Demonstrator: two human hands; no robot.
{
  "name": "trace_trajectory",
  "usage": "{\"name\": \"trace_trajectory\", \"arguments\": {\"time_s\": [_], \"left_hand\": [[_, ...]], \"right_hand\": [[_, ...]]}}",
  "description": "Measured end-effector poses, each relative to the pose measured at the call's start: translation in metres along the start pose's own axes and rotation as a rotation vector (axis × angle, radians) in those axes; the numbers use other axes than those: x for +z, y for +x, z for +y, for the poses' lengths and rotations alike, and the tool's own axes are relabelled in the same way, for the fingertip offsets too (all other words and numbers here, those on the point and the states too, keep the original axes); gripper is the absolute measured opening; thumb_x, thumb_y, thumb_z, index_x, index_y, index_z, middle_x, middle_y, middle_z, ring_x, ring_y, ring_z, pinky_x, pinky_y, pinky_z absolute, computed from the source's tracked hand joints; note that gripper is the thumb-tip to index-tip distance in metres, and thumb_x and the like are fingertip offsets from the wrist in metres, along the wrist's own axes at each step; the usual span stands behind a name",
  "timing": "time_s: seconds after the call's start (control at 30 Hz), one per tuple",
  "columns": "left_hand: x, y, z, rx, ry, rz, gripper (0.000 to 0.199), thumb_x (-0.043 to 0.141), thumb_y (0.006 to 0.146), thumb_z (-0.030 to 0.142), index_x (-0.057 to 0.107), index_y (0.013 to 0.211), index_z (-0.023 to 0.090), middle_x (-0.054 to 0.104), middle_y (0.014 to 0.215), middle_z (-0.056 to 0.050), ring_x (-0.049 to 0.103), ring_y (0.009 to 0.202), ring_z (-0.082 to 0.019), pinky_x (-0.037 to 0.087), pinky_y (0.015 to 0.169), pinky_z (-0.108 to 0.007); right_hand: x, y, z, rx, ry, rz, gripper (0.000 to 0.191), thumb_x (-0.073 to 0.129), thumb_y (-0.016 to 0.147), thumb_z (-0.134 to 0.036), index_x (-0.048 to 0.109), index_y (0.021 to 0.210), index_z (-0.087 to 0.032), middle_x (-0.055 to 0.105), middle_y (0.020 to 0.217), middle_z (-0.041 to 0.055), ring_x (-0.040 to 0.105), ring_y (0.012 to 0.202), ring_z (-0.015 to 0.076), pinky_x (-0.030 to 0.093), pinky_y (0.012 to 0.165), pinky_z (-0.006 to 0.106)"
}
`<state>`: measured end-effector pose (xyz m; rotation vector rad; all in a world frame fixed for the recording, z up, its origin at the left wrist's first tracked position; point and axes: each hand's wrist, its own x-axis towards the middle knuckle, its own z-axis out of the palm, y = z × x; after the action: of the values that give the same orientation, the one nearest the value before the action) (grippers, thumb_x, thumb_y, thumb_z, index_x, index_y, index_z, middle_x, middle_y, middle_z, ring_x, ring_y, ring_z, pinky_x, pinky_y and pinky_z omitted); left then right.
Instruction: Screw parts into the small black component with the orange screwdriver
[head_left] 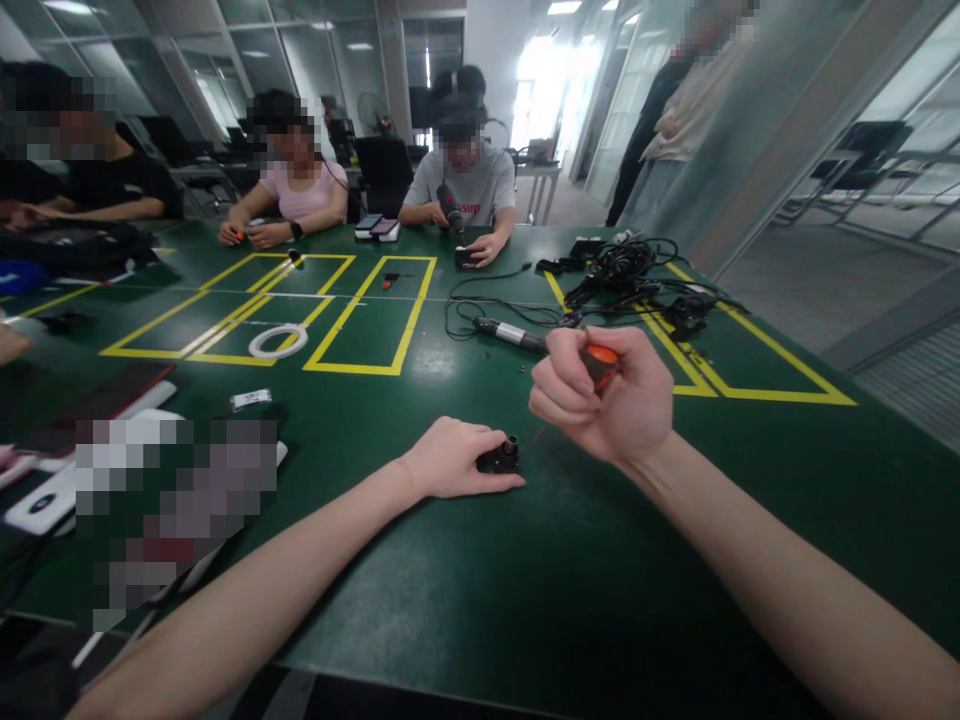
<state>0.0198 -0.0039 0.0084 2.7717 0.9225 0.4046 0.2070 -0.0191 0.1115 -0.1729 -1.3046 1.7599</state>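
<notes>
Left hand: My left hand (454,460) braces a small black housing (504,460) on the green table (420,590), fingers parted just enough to straddle it, one along the far side, another along the near.
Right hand: My right hand (626,395) is raised to the right, fingers curled tight around an orange-handled screwdriver (603,354), its thin shaft slanting down toward the housing; I cannot make out whether the tip touches.
Slip risk: That steep angle could send the tip skating off into my left fingers, judging by how near they lie.
Tipping risk: Held by its sides alone, the housing could twist or rock under an off-centre push.
Loss risk: Tiny dark pieces (523,369) lie loose beyond my hands, where a brushing sleeve or cable could scatter them.
Snag risk: The corded tool (510,333) lies just beyond my right hand, and its lead could catch a wrist.
Containers: I see no box or tray by my hands; the housing carries an upright metal collar (511,443), its inside too small to read.
Taped rectangle: Yellow tape (360,370), marking rather than container, frames a small orange-and-black item (388,281) on the far side.
</notes>
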Motion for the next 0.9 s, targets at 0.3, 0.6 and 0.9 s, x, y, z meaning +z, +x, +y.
{"name": "trace_trajectory", "arguments": {"time_s": [0.3,0.6,0.9], "left_hand": [[0.0011,-0.0029,-0.0032,0.019,-0.061,0.025,0.049,0.066,0.091,0.063,0.057,0.073,0.018,0.064,0.069,0.001,0.059,0.06,-0.013,0.032,0.056,-0.025],[-0.0006,-0.0033,-0.0036,0.003,-0.075,0.007,0.049,0.067,0.09,0.062,0.055,0.071,0.019,0.062,0.067,0.002,0.056,0.058,-0.012,0.031,0.055,-0.025],[0.0008,-0.005,-0.0059,0.007,-0.088,0.013,0.047,0.067,0.091,0.06,0.054,0.071,0.019,0.063,0.069,0.001,0.057,0.059,-0.013,0.031,0.056,-0.025]], "right_hand": [[0.0045,0.0019,0.0023,-0.017,-0.008,0.007,0.027,0.052,0.091,-0.033,0.052,0.069,-0.019,0.043,0.052,-0.0055,0.025,0.039,0.0072,0.019,0.04,0.021],[0.003,0.0015,0.0063,-0.02,0.01,-0.06,0.038,0.051,0.095,-0.043,0.049,0.065,-0.02,0.027,0.045,-0.0101,0.015,0.038,0.006,0.019,0.039,0.02],[0.0026,0.0062,0.0069,-0.063,-0.055,0.069,0.03,0.052,0.093,-0.04,0.043,0.07,-0.022,0.037,0.05,-0.0078,0.021,0.041,0.0069,0.021,0.04,0.019]]}}
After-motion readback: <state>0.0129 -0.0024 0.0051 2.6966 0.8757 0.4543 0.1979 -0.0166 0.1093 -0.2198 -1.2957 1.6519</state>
